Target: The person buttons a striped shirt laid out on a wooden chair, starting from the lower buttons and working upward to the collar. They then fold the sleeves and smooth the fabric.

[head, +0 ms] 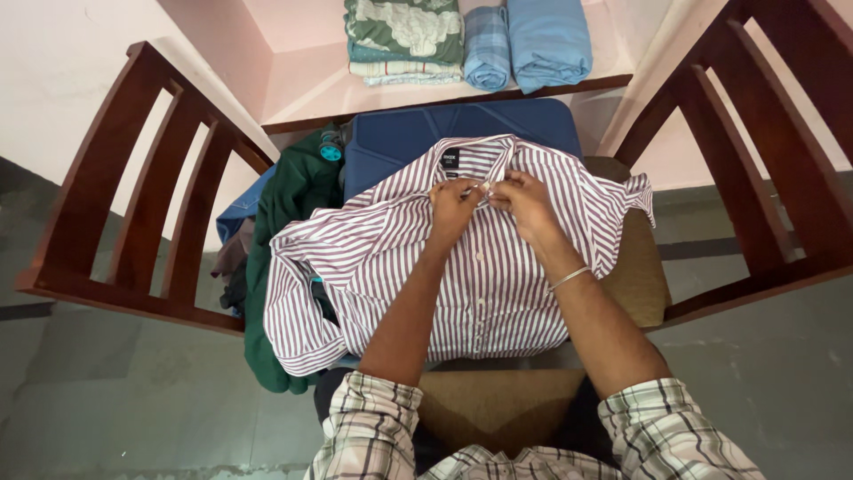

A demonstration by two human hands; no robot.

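Striped shirt (pixel 480 276) lies front-up on the cushioned surface (pixel 640 276), collar away from you, placket running straight toward you. Your left hand (pixel 451 206) and right hand (pixel 524 203) meet at the top button just below the collar, each grip pinching placket fabric, equally near.

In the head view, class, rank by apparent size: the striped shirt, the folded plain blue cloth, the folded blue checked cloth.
1. Striped shirt, clearly largest, though nearest the camera.
2. Folded plain blue cloth.
3. Folded blue checked cloth, narrowest.
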